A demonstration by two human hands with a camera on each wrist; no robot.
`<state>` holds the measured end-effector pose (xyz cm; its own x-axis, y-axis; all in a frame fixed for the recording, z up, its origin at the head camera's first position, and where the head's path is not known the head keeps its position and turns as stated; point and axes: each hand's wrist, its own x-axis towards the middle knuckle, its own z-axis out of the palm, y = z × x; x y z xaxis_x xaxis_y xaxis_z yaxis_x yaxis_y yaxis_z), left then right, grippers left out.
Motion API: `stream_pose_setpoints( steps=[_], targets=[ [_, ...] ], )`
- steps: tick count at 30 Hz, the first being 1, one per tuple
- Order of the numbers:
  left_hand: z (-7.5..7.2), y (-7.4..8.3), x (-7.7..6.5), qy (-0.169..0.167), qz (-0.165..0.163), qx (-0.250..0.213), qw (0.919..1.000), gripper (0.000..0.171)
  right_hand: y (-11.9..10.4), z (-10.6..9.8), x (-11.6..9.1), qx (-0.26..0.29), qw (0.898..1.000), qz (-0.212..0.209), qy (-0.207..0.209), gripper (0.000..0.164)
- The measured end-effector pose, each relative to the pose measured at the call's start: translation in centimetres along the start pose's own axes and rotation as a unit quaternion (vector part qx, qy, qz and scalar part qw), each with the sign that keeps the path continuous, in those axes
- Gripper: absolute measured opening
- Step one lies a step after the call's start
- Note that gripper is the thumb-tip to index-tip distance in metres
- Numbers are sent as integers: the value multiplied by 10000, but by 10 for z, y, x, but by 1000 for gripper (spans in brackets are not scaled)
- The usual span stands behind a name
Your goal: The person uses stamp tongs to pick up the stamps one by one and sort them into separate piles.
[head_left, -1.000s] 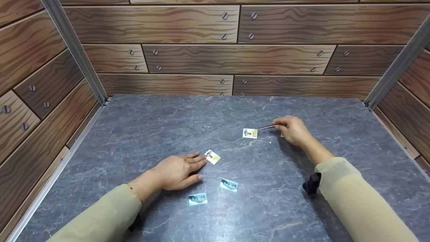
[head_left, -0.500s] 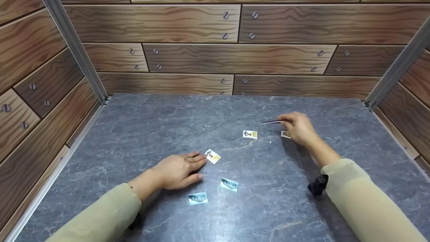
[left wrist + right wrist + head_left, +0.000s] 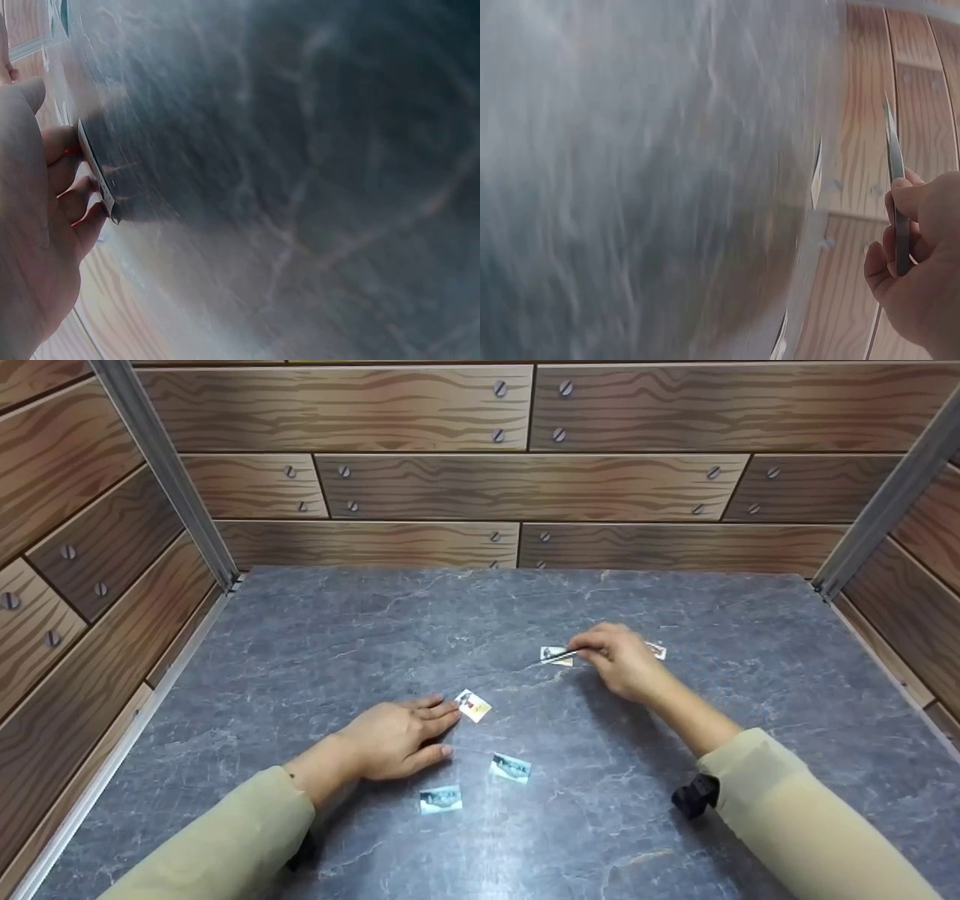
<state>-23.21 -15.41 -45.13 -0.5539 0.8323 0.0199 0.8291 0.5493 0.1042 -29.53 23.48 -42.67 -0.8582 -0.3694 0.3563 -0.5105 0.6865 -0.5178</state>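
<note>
Slim metal tweezers [image 3: 562, 655] are pinched in my right hand [image 3: 621, 661]. Their tips point left and overlap a small white-and-yellow stamp [image 3: 550, 651]; the right wrist view shows the tweezers [image 3: 895, 161] raised off the surface. Beyond my right hand, a further stamp [image 3: 659, 649] is partly hidden by it. My left hand [image 3: 397, 739] rests palm down on the table, fingers straight. Its fingertips touch the corner of another white-and-yellow stamp [image 3: 473, 706], whose edge shows against the fingers in the left wrist view. Two teal stamps [image 3: 511, 767] [image 3: 441, 800] lie closer to me.
All the stamps lie on a grey marble-patterned table [image 3: 375, 622]. Wood-patterned walls [image 3: 420, 487] enclose its back and sides, with metal posts [image 3: 169, 480] at the corners. A dark wrist camera [image 3: 696, 795] sits at my right sleeve.
My right hand lifted the tweezers up and right, off the middle stamp, then swung back left and lower over it. The far right stamp shows more now. My left hand has stayed put.
</note>
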Motion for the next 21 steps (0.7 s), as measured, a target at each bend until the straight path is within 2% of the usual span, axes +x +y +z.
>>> stream_pose_setpoints(
  steps=[7,15,21],
  targets=[
    [0,0,0,8,6,-14,10000,63,-18,17,-3,55,9990,-399,-200,15],
    [0,1,-1,41,-7,-86,10000,62,-31,29,-5,-37,9980,-339,-538,15],
    [-1,1,-1,48,8,-74,10000,62,-36,36,-6,-73,9973,-475,-546,16]
  ],
)
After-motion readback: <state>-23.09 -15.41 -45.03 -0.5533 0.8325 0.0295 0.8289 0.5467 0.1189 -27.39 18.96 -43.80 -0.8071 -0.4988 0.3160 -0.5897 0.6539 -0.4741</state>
